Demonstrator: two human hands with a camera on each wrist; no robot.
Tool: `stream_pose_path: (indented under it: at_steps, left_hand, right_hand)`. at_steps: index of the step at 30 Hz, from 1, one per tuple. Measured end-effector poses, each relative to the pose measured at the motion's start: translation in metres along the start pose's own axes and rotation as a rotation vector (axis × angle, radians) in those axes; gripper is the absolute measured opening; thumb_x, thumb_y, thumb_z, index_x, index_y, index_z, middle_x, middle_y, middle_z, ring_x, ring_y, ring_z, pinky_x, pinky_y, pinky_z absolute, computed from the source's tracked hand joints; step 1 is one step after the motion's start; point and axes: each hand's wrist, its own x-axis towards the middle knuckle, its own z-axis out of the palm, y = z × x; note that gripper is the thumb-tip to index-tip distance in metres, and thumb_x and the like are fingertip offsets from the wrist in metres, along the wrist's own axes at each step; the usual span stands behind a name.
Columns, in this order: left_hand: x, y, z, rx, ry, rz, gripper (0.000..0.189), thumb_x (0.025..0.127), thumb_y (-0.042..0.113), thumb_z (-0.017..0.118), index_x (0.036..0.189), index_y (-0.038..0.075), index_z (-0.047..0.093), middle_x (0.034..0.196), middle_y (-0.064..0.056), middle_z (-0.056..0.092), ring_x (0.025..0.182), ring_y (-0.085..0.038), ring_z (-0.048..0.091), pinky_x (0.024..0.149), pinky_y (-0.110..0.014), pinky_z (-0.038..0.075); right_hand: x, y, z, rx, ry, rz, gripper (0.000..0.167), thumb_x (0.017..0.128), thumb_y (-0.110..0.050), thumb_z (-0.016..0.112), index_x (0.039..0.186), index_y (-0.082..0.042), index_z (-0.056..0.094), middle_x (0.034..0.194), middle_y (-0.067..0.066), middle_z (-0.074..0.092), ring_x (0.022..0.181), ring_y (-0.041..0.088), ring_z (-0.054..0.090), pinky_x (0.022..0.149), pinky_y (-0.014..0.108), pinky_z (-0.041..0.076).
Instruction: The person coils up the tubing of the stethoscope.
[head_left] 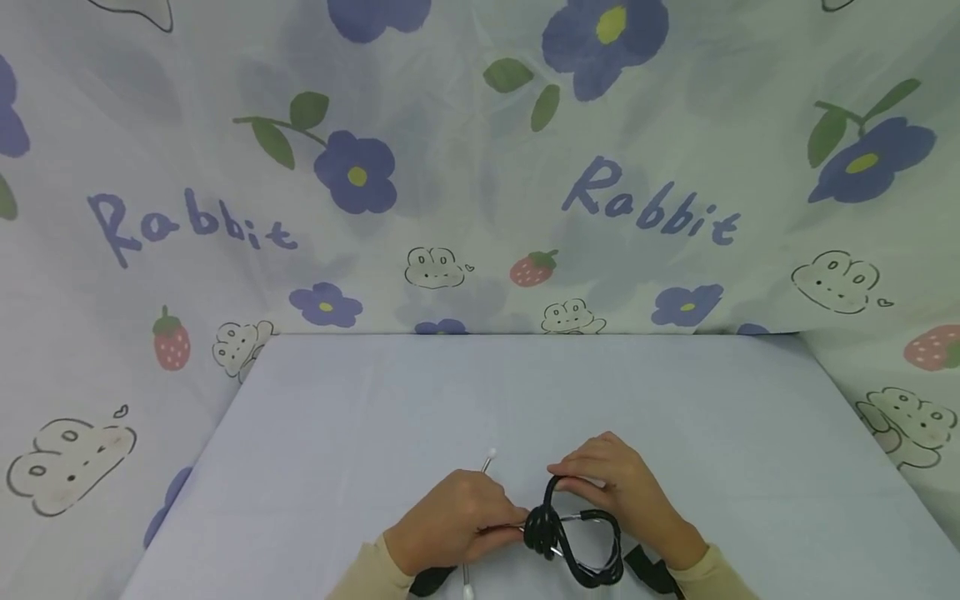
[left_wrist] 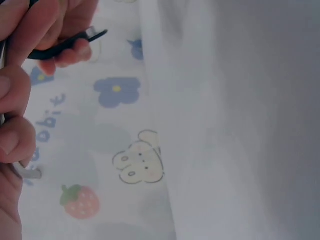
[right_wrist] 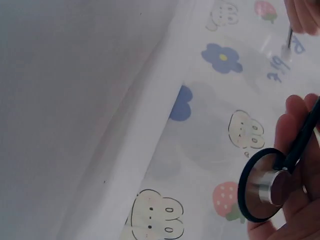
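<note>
A black stethoscope (head_left: 543, 532) is held between both hands low in the head view, its tubing wound into a loop with a tight wrap at the middle. My left hand (head_left: 457, 521) grips the metal ear tubes beside the wrap; a pale ear tip (head_left: 491, 454) sticks out above the fingers and another (head_left: 468, 592) below. My right hand (head_left: 626, 492) pinches the tubing at the top of the loop. In the right wrist view, the round chest piece (right_wrist: 262, 185) with its black rim lies against the right hand's fingers.
Both hands are over the near part of a white tabletop (head_left: 525, 400). A cloth backdrop (head_left: 480, 183) printed with flowers, rabbits and strawberries rises behind it and along both sides. Black straps (head_left: 651, 571) sit at the wrists, next to beige sleeves (head_left: 712, 575).
</note>
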Motion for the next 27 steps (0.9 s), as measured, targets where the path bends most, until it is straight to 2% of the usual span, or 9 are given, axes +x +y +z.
stream_pose_path:
  at_steps: [3, 6, 10, 13, 15, 20, 24, 27]
  left_hand:
    - [-0.002, -0.003, -0.001, 0.024, 0.038, 0.005, 0.007, 0.088, 0.018, 0.079, 0.094, 0.017, 0.077, 0.073, 0.013, 0.067, 0.062, 0.007, 0.050, 0.063, -0.006, 0.040]
    - [-0.002, -0.005, -0.001, 0.026, 0.063, -0.001, 0.007, 0.088, 0.016, 0.078, 0.095, 0.016, 0.076, 0.074, 0.012, 0.067, 0.062, 0.007, 0.050, 0.063, -0.006, 0.039]
    - [-0.003, -0.006, 0.000, 0.032, 0.124, -0.038, 0.009, 0.088, 0.016, 0.078, 0.097, 0.016, 0.077, 0.074, 0.012, 0.067, 0.062, 0.007, 0.051, 0.064, -0.007, 0.042]
    - [-0.004, -0.008, 0.003, 0.057, 0.178, -0.063, 0.011, 0.089, 0.016, 0.077, 0.100, 0.014, 0.078, 0.074, 0.011, 0.068, 0.062, 0.007, 0.053, 0.065, -0.008, 0.044]
    - [-0.005, -0.009, 0.004, 0.068, 0.208, -0.082, 0.011, 0.090, 0.016, 0.076, 0.100, 0.013, 0.077, 0.073, 0.011, 0.067, 0.062, 0.007, 0.052, 0.063, -0.008, 0.044]
    - [-0.005, -0.009, 0.008, 0.057, 0.277, -0.153, 0.011, 0.090, 0.014, 0.076, 0.101, 0.011, 0.075, 0.070, 0.011, 0.063, 0.059, 0.007, 0.046, 0.058, -0.005, 0.037]
    - [-0.005, -0.008, 0.011, 0.044, 0.311, -0.207, 0.013, 0.089, 0.013, 0.077, 0.102, 0.010, 0.076, 0.069, 0.011, 0.064, 0.059, 0.007, 0.044, 0.057, -0.005, 0.035]
    - [-0.004, -0.007, 0.011, 0.033, 0.329, -0.271, 0.013, 0.090, 0.014, 0.076, 0.102, 0.009, 0.077, 0.069, 0.012, 0.063, 0.059, 0.007, 0.042, 0.056, -0.006, 0.034]
  right_hand:
    - [-0.002, -0.002, 0.000, 0.039, -0.029, 0.088, 0.021, 0.094, -0.031, 0.069, 0.109, -0.019, 0.078, 0.098, -0.014, 0.072, 0.087, 0.006, 0.061, 0.078, 0.016, 0.044]
    - [-0.002, -0.003, 0.001, 0.084, -0.044, 0.145, 0.021, 0.092, -0.019, 0.073, 0.112, -0.019, 0.077, 0.099, -0.014, 0.072, 0.087, 0.005, 0.061, 0.075, 0.017, 0.046]
    - [-0.002, -0.004, 0.004, 0.167, -0.046, 0.196, 0.036, 0.083, 0.001, 0.077, 0.114, -0.017, 0.075, 0.100, -0.009, 0.074, 0.087, 0.007, 0.067, 0.076, 0.017, 0.051]
    - [-0.003, -0.004, 0.008, 0.189, -0.052, 0.242, 0.042, 0.079, 0.008, 0.079, 0.114, -0.015, 0.074, 0.101, -0.006, 0.074, 0.088, 0.008, 0.070, 0.075, 0.019, 0.054]
    - [-0.003, -0.005, 0.010, 0.173, -0.057, 0.289, 0.038, 0.080, 0.006, 0.078, 0.112, -0.014, 0.075, 0.101, -0.004, 0.075, 0.087, 0.008, 0.071, 0.073, 0.020, 0.055]
    - [0.000, -0.009, 0.014, 0.086, -0.096, 0.419, 0.013, 0.090, -0.013, 0.074, 0.103, -0.012, 0.076, 0.098, -0.004, 0.075, 0.086, 0.007, 0.069, 0.068, 0.024, 0.055]
    - [0.002, -0.011, 0.014, 0.075, -0.121, 0.473, 0.016, 0.091, -0.015, 0.074, 0.106, -0.009, 0.077, 0.098, -0.001, 0.075, 0.088, 0.010, 0.070, 0.071, 0.027, 0.055]
    - [0.001, -0.010, 0.014, 0.158, -0.120, 0.494, 0.022, 0.087, -0.006, 0.076, 0.109, -0.006, 0.076, 0.097, 0.001, 0.075, 0.086, 0.010, 0.070, 0.070, 0.028, 0.057]
